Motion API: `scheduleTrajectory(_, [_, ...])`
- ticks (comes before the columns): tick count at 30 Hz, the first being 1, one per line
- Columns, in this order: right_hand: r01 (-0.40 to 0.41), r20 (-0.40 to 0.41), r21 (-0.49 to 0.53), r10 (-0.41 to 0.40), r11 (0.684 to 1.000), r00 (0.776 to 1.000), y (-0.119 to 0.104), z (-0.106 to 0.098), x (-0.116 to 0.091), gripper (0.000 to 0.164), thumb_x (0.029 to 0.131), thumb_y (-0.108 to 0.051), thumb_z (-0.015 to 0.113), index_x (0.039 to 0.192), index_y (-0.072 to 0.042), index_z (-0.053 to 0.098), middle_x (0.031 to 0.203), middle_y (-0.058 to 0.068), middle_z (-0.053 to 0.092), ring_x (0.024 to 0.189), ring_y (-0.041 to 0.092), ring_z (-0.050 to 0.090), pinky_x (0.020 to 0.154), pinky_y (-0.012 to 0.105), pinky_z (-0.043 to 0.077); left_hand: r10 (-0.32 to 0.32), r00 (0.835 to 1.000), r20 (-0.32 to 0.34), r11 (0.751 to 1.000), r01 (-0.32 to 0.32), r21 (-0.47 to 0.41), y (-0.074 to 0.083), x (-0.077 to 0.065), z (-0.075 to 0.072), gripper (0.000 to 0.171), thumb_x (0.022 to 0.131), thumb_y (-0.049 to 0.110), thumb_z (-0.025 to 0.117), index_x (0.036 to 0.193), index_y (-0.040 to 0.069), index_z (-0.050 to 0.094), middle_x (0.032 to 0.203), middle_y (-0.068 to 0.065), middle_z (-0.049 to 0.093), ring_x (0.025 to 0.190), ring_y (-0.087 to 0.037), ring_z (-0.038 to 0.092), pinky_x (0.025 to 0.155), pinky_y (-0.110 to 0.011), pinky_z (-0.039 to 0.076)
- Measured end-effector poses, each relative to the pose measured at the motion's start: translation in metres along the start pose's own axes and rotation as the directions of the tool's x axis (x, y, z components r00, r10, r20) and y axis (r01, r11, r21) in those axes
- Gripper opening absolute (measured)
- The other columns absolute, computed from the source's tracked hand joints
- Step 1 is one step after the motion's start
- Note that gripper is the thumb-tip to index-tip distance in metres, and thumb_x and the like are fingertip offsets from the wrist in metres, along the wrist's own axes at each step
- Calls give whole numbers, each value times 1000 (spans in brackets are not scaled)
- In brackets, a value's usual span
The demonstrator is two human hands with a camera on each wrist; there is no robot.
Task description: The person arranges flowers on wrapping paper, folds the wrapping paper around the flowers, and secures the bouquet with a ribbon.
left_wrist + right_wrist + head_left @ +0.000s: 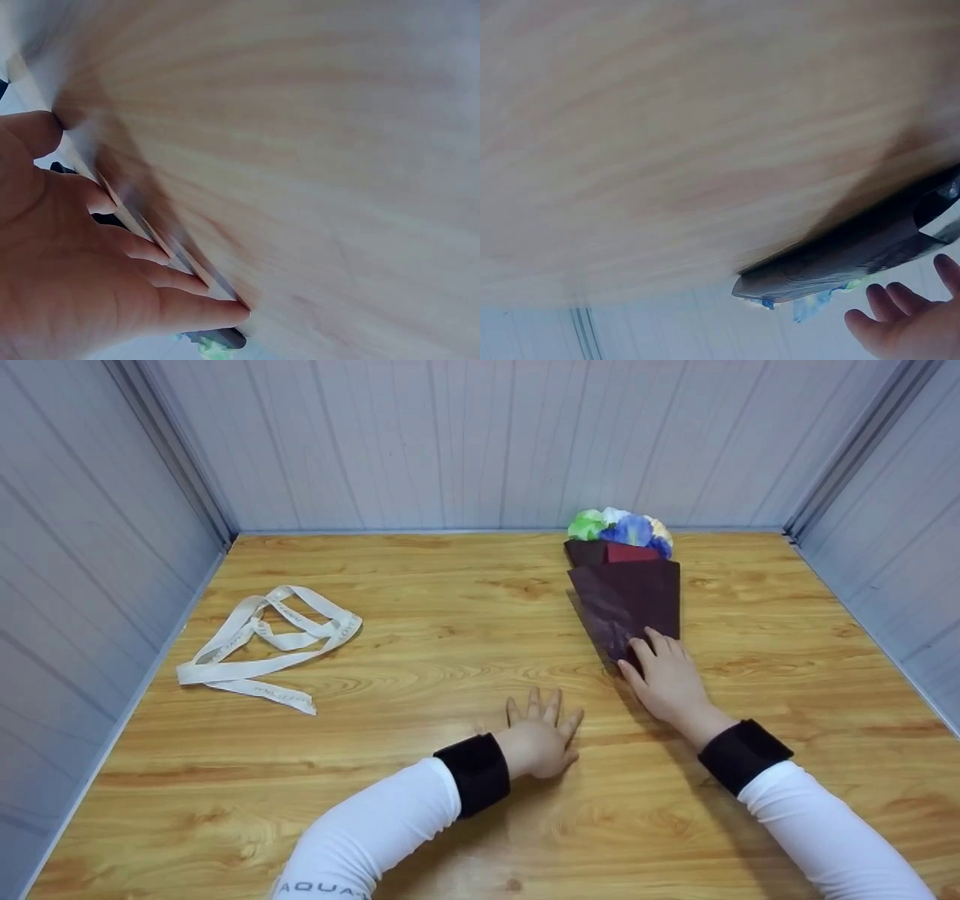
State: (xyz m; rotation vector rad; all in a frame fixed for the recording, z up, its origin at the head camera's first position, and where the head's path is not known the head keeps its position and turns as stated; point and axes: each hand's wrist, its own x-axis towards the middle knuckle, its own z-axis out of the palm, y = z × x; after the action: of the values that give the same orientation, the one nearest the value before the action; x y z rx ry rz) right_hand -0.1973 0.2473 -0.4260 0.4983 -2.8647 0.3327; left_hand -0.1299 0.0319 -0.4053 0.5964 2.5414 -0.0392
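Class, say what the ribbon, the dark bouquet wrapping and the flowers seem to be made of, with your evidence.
White ribbon: probably matte fabric; it lies in soft, flat loops.
Dark wrapping: likely paper or thin plastic, slightly shiny; wrinkles catch the light.
Flowers: perhaps artificial fabric, given the vivid blue and green; too small to be sure.

dressed in close-fitting white sleeves (382,817), wrinkled in places; banded on both sides with broad black wrist straps (472,775); marked with grey lettering (321,889), "aqua", at seven o'clock.

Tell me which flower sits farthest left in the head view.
The green flower; the white flower, blue flowers and cream flower all sit to its right.
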Motion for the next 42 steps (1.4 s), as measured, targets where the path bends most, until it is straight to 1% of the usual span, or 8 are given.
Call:
scheduleTrajectory(15, [17, -104, -2, -17, 1000, 994, -3, -1, 0, 42, 98, -29, 49, 125, 4, 51, 132, 30, 45, 119, 47, 44, 96, 60, 36, -12, 1000, 17, 1000, 12, 9, 1, -3, -1, 63, 99, 51, 32, 152, 36, -1, 159, -4, -14, 145, -36, -11, 111, -63, 3])
scheduleTrajectory(19, [67, -171, -4, -66, 998, 983, -5, -1, -2, 40, 97, -26, 52, 123, 4, 52, 130, 28, 47, 117, 46, 46, 94, 59, 37, -16, 1000, 15, 1000, 15, 7, 1, -2, -1, 63, 99, 51, 32, 151, 37, 0, 159, -4, -14, 145, -35, -10, 112, -63, 3])
scheduleTrajectory(22, [162, -240, -22, -162, 987, 957, -8, 1, -3, 36, 94, -23, 56, 118, 4, 56, 126, 28, 51, 112, 45, 49, 93, 57, 38, -15, 1000, 13, 1000, 15, 9, 1, -2, 0, 63, 99, 51, 32, 152, 37, 1, 159, -4, -13, 145, -35, -9, 112, -63, 4])
scheduleTrajectory(28, [356, -329, -65, -357, 932, 874, -18, 3, -9, 29, 88, -19, 59, 109, 3, 60, 116, 25, 56, 102, 42, 55, 87, 54, 42, -10, 1000, 17, 1000, 10, -2, -1, -3, 0, 63, 99, 51, 33, 152, 36, 2, 160, -4, -11, 145, -36, -9, 111, -63, 4])
scheduleTrajectory(32, [442, -343, -65, -436, 894, 832, -31, 2, -12, 26, 83, -14, 64, 104, 2, 62, 113, 23, 58, 101, 39, 56, 85, 53, 43, 18, 1000, 6, 1000, -18, -24, -6, -5, -1, 64, 99, 51, 35, 153, 33, 6, 160, -6, -7, 145, -36, -7, 112, -62, 5])
scheduleTrajectory(35, [489, -325, -68, -483, 869, 813, -44, 2, -16, 23, 81, -12, 68, 101, -1, 63, 110, 21, 60, 98, 36, 58, 82, 50, 45, 51, 999, -11, 998, -52, -44, -12, -10, -1, 64, 98, 51, 36, 153, 28, 11, 160, -8, -3, 146, -35, -5, 114, -59, 6])
scheduleTrajectory(38, [509, -289, -58, -503, 859, 815, -57, 0, -20, 19, 81, -12, 70, 97, -4, 64, 107, 18, 61, 93, 32, 60, 77, 47, 48, 77, 996, -39, 995, -79, -61, -19, -18, 2, 62, 99, 50, 36, 152, 26, 17, 160, -8, 4, 146, -34, 1, 116, -54, 9])
scheduleTrajectory(42, [491, -233, -10, -480, 871, 846, -71, -3, -23, 11, 83, -12, 69, 91, -6, 65, 99, 11, 64, 87, 27, 62, 72, 43, 50, 97, 993, -71, 993, -101, -68, -30, -32, 6, 59, 99, 49, 37, 151, 25, 24, 159, -8, 11, 146, -33, 9, 116, -51, 14])
